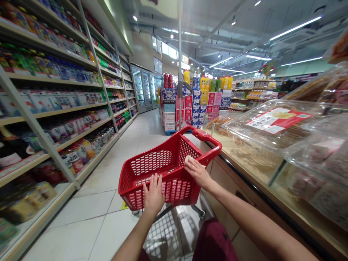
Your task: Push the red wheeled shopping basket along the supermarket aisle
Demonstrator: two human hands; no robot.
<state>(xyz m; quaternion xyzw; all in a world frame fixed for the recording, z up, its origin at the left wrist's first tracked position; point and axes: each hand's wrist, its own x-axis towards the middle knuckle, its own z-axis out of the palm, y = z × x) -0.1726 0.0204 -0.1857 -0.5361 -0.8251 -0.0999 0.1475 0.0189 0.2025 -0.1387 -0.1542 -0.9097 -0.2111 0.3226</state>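
A red plastic shopping cart (163, 186) with perforated basket walls stands sideways before me, its basket bare inside. My left hand (154, 195) rests on the near side rim with fingers stretched and apart, holding nothing. Further right, my right hand (198, 172) lies over the same rim near the cart's handle (208, 139). A small pale, cloth-like piece (188, 158) peeks out at its fingertips, pressed to the red plastic; most of it is hidden under the hand.
Drink shelves (67, 81) line the left side. Stacked cartons (185, 108) with bottles on top stand ahead, behind a thin pole (179, 65). On my right, close to the cart, runs a counter (252, 174) with clear food packs (272, 123). Glass-door coolers (145, 87) stand farther back.
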